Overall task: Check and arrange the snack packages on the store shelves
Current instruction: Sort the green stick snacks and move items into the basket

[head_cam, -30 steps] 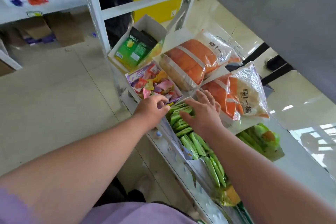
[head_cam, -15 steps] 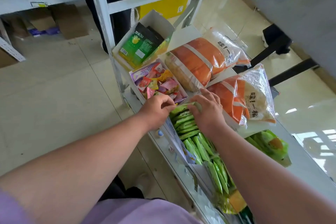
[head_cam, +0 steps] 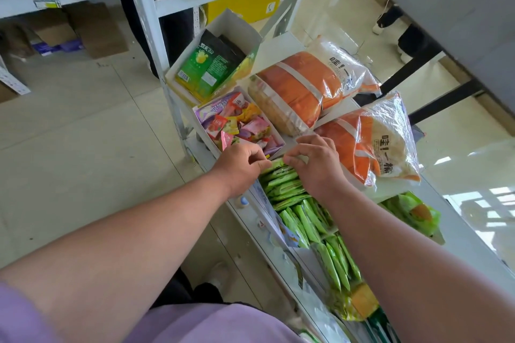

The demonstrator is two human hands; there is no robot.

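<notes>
Where two hands (head_cam: 281,164) pinch green packets (head_cam: 287,186), two orange bags (head_cam: 328,103).

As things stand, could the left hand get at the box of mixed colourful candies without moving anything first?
Probably yes. The left hand sits right at the near edge of the candy box, which is open on top with nothing lying over it, though its fingers are now pinching a green packet.

Single head-worn view, steeply downward and forward, close above the shelf (head_cam: 278,44).
</notes>
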